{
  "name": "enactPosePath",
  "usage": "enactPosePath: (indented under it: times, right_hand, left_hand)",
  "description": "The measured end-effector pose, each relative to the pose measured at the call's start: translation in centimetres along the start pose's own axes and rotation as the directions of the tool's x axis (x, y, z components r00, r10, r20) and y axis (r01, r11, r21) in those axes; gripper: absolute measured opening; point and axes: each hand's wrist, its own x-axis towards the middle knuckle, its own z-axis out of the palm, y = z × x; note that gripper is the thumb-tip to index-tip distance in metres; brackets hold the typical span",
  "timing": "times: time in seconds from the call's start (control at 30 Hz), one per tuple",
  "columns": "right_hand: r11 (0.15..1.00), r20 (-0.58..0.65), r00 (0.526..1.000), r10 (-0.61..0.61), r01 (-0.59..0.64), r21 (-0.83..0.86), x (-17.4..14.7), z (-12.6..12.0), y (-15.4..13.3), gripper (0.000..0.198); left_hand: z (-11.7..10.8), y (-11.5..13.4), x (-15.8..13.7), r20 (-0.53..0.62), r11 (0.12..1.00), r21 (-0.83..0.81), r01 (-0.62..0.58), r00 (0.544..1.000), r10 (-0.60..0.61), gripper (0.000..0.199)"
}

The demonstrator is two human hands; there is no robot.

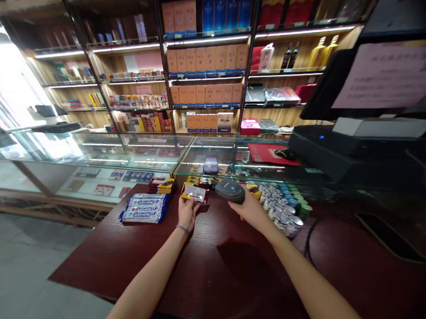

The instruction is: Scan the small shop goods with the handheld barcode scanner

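Note:
My left hand (187, 213) grips a small red and yellow snack packet (195, 193), its pale label side turned up, above the dark wooden counter. To its right, my right hand (248, 206) is closed round a black barcode scanner (230, 190) with a blue light on top. The scanner's head points toward the packet, a short gap apart from it. Left of my left hand lie a stack of similar red and yellow packets (162, 185) and several blue and white long packs (144, 208). Most of the scanner's handle is hidden by my right hand.
Rows of small cans (282, 208) stand right of my right hand. A glass display case (234, 154) borders the counter's far side, with a red mat (269, 154) on top. A till machine (361, 148) and a dark flat device (391, 236) are at right.

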Motion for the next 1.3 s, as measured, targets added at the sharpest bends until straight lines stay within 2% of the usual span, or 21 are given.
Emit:
enactPosePath:
  times: [0.13, 0.23, 0.3, 0.4, 0.47, 0.53, 0.7, 0.9, 1.0, 1.2, 1.3]
  right_hand:
    - [0.996, -0.056, 0.998, 0.018, -0.013, 0.085, 0.3, -2.6, -0.2, 0.037]
    - [0.992, -0.117, 0.993, 0.026, -0.011, 0.125, 0.3, -4.8, -0.4, 0.039]
    - [0.988, -0.151, 0.988, 0.021, 0.002, 0.155, 0.1, -6.2, -0.6, 0.040]
    - [0.968, -0.194, 0.980, 0.047, 0.003, 0.251, -0.2, -8.2, -0.8, 0.042]
    - [0.946, -0.228, 0.971, 0.079, -0.001, 0.324, -0.3, -9.4, -0.8, 0.042]
    - [0.931, -0.260, 0.959, 0.109, -0.007, 0.365, -0.5, -10.5, -0.6, 0.039]
    - [0.910, -0.286, 0.949, 0.135, -0.005, 0.414, -0.9, -12.7, -0.1, 0.028]
    - [0.898, -0.357, 0.927, 0.114, 0.058, 0.437, -1.7, -14.5, -0.2, 0.027]
    - [0.884, -0.375, 0.920, 0.111, 0.081, 0.461, -1.9, -15.1, -0.1, 0.027]
    - [0.872, -0.378, 0.917, 0.131, 0.075, 0.484, -1.9, -15.9, 0.4, 0.030]
    - [0.861, -0.384, 0.912, 0.146, 0.074, 0.503, -1.9, -15.8, 0.4, 0.031]
  left_hand:
    - [0.8, 0.0, 0.1, 0.053, 0.984, 0.170, -0.058, 0.997, 0.049, 0.047]
    - [1.9, 0.2, 0.6, 0.087, 0.923, 0.353, -0.150, 0.988, 0.128, 0.039]
    - [3.1, 0.5, 0.8, 0.157, 0.830, 0.493, -0.262, 0.965, 0.211, 0.027]
    - [5.4, 1.1, 0.8, 0.348, 0.600, 0.656, -0.458, 0.889, 0.299, 0.017]
    - [7.2, 1.1, 0.6, 0.474, 0.457, 0.687, -0.565, 0.825, 0.308, 0.017]
    - [9.0, 0.7, 0.3, 0.574, 0.392, 0.665, -0.635, 0.771, 0.275, 0.018]
    - [12.3, -1.5, -0.3, 0.704, 0.488, 0.547, -0.680, 0.689, 0.172, 0.017]
    - [14.6, -4.3, -0.5, 0.799, 0.464, 0.475, -0.748, 0.587, 0.129, 0.018]
    - [15.2, -5.5, -0.4, 0.811, 0.479, 0.460, -0.748, 0.573, 0.116, 0.019]
    - [15.8, -7.3, 0.1, 0.821, 0.492, 0.413, -0.767, 0.547, 0.163, 0.024]
    - [15.9, -7.8, 0.0, 0.795, 0.557, 0.429, -0.711, 0.590, 0.142, 0.032]
